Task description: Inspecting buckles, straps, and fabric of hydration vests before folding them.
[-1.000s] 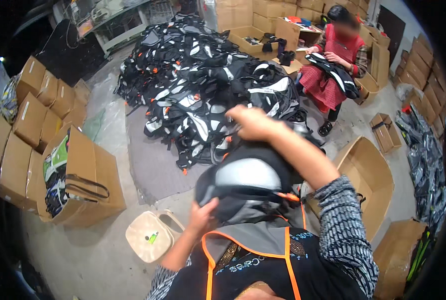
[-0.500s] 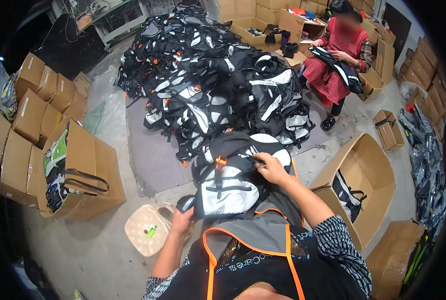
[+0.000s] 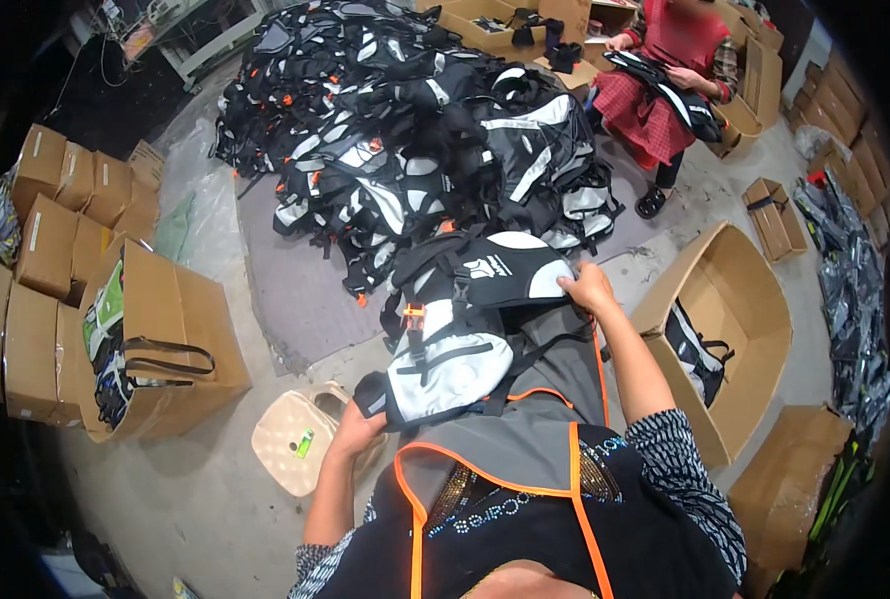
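Black-and-white bag (image 3: 450, 374) held between two hands over the lap

It lies on the grey apron (image 3: 568, 339), inside the apron's orange-trimmed right edge, its pale pocket toward the body and an orange buckle (image 3: 414, 317) at the pocket's upper left. The left hand's (image 3: 358, 429) grip is closed on the bag's lower left corner; the right hand's (image 3: 591, 290) grip pinches the far right panel by its rim. To handle it well, I'd hold the lower corner firm and draw the panel gently outward, so seams lie flat and straps stay untangled; a hard tug could slide the bag off the apron's edge toward the pile (image 3: 395, 150)
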Available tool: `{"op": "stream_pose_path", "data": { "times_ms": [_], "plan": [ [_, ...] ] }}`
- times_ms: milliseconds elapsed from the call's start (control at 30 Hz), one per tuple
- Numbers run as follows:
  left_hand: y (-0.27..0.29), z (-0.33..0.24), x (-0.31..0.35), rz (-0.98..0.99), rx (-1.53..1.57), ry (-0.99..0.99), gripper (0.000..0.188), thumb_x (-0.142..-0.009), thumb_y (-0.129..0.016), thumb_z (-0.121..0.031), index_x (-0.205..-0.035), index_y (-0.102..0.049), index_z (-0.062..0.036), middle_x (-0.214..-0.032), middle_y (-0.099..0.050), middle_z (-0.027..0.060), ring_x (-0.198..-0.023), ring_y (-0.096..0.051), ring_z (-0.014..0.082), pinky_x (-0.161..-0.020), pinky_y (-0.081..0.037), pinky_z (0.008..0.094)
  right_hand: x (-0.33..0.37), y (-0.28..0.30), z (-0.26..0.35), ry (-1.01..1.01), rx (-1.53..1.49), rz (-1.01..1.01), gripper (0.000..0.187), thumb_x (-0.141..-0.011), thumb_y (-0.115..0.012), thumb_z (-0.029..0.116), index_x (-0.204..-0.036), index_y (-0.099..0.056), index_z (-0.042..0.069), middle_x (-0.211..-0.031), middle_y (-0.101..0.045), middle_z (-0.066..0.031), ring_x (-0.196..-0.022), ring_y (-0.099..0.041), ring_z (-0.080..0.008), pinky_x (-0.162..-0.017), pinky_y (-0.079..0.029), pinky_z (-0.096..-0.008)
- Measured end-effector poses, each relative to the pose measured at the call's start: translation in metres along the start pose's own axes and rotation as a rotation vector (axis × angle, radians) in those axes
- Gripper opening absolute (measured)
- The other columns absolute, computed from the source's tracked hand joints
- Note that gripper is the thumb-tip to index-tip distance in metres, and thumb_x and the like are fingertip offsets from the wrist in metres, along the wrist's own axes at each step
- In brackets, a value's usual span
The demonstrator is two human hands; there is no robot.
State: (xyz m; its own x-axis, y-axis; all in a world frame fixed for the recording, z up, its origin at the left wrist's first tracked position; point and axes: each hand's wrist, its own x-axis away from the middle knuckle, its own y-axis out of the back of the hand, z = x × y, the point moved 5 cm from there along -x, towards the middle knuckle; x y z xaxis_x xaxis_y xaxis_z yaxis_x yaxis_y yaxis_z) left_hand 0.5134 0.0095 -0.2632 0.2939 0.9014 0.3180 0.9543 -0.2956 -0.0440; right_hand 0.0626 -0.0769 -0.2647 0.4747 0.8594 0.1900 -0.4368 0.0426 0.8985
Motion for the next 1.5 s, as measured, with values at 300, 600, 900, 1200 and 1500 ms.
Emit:
{"op": "stream_pose_path", "data": {
  "times_ms": [300,600,900,1200,1500],
  "plan": [
    [0.005,0.008,-0.004,0.039,-0.186,0.039,0.043,-0.067,-0.065,-0.004,-0.109,-0.056,0.0021,-0.098,-0.062,0.0078,-0.086,-0.057,0.0171,-0.077,-0.047,0.0268,0.006,-0.028,-0.052,-0.171,-1.033,0.353,0.018,-0.077,-0.068,0.015,-0.074,-0.052,0.007,-0.057,-0.05,-0.0018,-0.039,-0.035,-0.0061,-0.035,-0.028,-0.0193],
    [0.001,-0.001,-0.009,0.117,-0.26,0.076,0.039,-0.068,-0.065,-0.006,-0.105,-0.056,0.0023,-0.093,-0.061,0.0062,-0.082,-0.054,0.0156,-0.074,-0.047,0.0275,0.043,-0.028,-0.092,-0.169,-1.302,0.217,0.012,-0.08,-0.063,0.015,-0.081,-0.054,0.007,-0.058,-0.05,-0.0006,-0.039,-0.028,-0.0038,-0.036,-0.022,-0.0192],
    [-0.007,-0.008,-0.007,0.118,-0.329,0.098,0.044,-0.067,-0.061,0.004,-0.111,-0.055,0.0029,-0.097,-0.062,0.0048,-0.084,-0.056,0.0154,-0.078,-0.047,0.0253,0.028,-0.018,-0.041,0.013,-0.82,0.067,0.015,-0.081,-0.061,0.014,-0.091,-0.057,0.004,-0.072,-0.057,-0.0042,-0.052,-0.045,-0.0075,-0.047,-0.036,-0.0188],
    [-0.001,-0.004,-0.005,0.038,-0.204,-0.019,0.037,-0.07,-0.064,-0.005,-0.106,-0.057,0.0021,-0.091,-0.061,0.0042,-0.08,-0.054,0.014,-0.071,-0.047,0.0255,0.034,-0.036,-0.07,-0.113,-1.281,0.227,0.025,-0.081,-0.063,0.014,-0.102,-0.06,0.001,-0.084,-0.062,-0.0055,-0.067,-0.056,-0.0105,-0.059,-0.045,-0.0198],
    [-0.006,-0.007,-0.004,0.037,-0.131,-0.036,0.037,-0.07,-0.062,0.001,-0.107,-0.058,0.0007,-0.092,-0.063,0.0041,-0.08,-0.056,0.0118,-0.07,-0.047,0.0231,0.048,-0.032,-0.047,-0.097,-1.403,0.226,0.025,-0.084,-0.059,0.011,-0.105,-0.057,-0.002,-0.089,-0.063,-0.0088,-0.071,-0.059,-0.0122,-0.062,-0.047,-0.0217]
  ]
}}
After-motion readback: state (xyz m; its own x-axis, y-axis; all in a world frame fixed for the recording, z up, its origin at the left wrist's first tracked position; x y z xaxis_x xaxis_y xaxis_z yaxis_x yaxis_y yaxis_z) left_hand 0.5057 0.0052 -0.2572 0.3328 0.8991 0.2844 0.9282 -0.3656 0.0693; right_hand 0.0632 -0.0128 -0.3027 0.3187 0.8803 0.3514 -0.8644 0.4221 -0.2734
